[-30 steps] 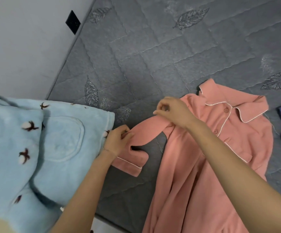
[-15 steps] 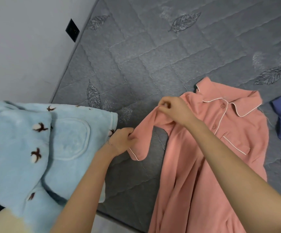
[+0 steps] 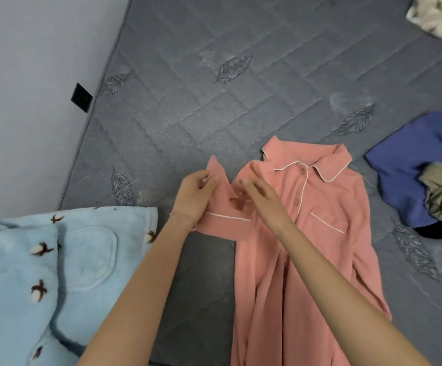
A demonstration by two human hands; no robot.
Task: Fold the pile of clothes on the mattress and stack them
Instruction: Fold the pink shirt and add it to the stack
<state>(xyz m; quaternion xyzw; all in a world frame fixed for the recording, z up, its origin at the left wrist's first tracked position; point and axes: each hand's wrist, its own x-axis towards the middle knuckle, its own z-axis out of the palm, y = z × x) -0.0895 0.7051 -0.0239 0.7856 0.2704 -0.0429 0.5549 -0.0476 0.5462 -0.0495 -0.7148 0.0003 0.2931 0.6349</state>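
On the mattress (image 3: pixel 188 114), the left hand (image 3: pixel 194 196) grips the pink shirt (image 3: pixel 320 207) by its sleeve (image 3: pixel 222 223); the right hand (image 3: pixel 263 196), blurred, is just beside it.

No writing can be read in the view. Nothing legible is carried by the shirt (image 3: pixel 320 233), the fleece (image 3: pixel 82 260), the mattress (image 3: pixel 188 114) or the wall plate (image 3: pixel 81 97).

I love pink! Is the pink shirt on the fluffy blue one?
No, the pink shirt lies on the mattress, beside the blue one.
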